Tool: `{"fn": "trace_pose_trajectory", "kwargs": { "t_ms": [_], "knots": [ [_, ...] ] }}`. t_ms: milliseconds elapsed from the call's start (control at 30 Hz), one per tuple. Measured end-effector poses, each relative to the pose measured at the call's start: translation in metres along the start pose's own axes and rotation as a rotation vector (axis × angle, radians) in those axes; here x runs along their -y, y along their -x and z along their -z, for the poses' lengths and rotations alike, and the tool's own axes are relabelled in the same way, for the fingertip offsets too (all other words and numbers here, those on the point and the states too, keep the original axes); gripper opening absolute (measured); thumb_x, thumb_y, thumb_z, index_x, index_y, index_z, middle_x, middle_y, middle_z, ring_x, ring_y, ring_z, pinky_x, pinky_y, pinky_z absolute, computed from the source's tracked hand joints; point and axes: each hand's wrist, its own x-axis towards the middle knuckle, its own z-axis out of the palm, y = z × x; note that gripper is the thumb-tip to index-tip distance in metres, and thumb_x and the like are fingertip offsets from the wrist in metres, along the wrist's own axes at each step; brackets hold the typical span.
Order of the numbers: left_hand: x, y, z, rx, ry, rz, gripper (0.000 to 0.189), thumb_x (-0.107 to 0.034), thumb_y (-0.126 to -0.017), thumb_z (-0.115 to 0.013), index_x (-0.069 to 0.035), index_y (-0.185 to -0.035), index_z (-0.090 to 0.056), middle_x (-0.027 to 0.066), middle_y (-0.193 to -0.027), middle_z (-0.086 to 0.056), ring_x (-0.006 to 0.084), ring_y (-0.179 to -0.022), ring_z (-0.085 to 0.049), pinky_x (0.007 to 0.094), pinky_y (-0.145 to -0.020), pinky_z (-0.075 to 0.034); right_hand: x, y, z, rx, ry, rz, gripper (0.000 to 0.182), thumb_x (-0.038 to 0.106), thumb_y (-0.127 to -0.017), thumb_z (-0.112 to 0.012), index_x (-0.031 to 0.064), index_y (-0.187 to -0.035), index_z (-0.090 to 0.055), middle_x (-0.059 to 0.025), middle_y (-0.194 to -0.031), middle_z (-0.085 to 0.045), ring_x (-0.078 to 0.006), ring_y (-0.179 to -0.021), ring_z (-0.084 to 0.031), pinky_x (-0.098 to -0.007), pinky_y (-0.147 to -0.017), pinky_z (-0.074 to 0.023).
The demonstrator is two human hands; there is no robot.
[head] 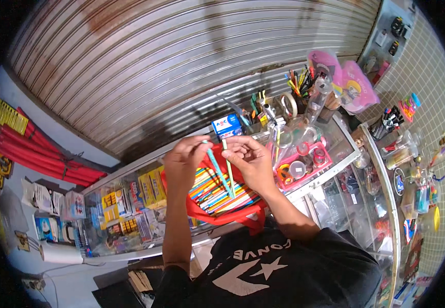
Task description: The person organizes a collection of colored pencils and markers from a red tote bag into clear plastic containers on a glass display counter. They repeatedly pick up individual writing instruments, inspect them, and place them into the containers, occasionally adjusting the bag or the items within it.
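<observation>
My left hand (186,156) pinches the upper end of a teal pencil (218,169) between thumb and fingers. In my right hand (251,161) is a pale green pencil (228,165), also gripped near its top. Both pencils slant downward, and their lower ends come close together over a red bag (222,219). Many coloured pencils (209,194) lie side by side inside the open bag. The bag rests on a glass display counter (149,248), and part of its far side is hidden behind my hands.
Just beyond my hands stand blue-and-white boxes (226,125). A pink basket (309,171) with tape rolls sits at right, and a pen holder (303,90) behind it. Yellow boxes (151,186) show at left. A metal roller shutter (191,69) rises behind the counter.
</observation>
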Motion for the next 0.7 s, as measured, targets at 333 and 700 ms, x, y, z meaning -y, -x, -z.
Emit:
{"fn": "trace_pose_trajectory", "kwargs": {
  "t_ms": [333,700],
  "knots": [
    [0.058,0.000,-0.025,-0.010,0.086,0.046,0.025,0.002,-0.098,-0.071,0.004,-0.122,-0.071,0.0075,-0.110,-0.075,0.0094,-0.097,-0.068,0.0251,-0.087,-0.055,-0.019,0.003,0.008,-0.101,0.136,-0.072,0.026,0.000,-0.096,-0.075,-0.0031,-0.122,-0.071,-0.0084,-0.107,-0.076,-0.0111,-0.098,-0.071,-0.0269,-0.086,-0.0584],
    [0.067,0.013,-0.026,-0.089,-0.001,-0.045,0.022,0.005,-0.096,-0.071,0.003,-0.117,-0.073,0.0088,-0.110,-0.071,0.0123,-0.097,-0.070,0.0254,-0.084,-0.056,-0.015,0.016,0.014,0.031,0.568,-0.087,0.041,0.004,-0.091,-0.080,0.0054,-0.131,-0.073,-0.0077,-0.101,-0.075,-0.0122,-0.092,-0.071,-0.0270,-0.080,-0.0568]
  ]
}}
